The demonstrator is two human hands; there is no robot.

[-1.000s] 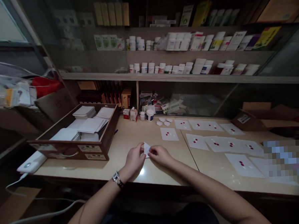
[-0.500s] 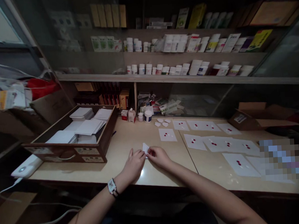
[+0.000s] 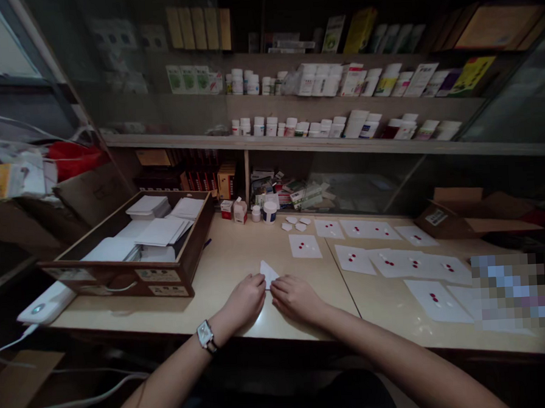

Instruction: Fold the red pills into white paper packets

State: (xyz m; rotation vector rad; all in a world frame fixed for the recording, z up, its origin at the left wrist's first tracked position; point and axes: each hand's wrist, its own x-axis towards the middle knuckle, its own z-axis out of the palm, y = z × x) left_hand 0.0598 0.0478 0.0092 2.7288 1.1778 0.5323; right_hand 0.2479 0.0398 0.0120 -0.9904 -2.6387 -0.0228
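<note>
Folded white paper [image 3: 269, 273] lies between left hand [image 3: 246, 301] and right hand [image 3: 296, 299], long axis running away from the wrists; both hands' fingers sit together at its near end, contact unclear.

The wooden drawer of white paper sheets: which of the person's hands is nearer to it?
Left. The left hand sits to the right of the wooden drawer; the right hand lies farther right, beyond the folded white paper.

Matt paper [image 3: 269, 273] on glossy, probably laminate tabletop [image 3: 220, 255].
</note>
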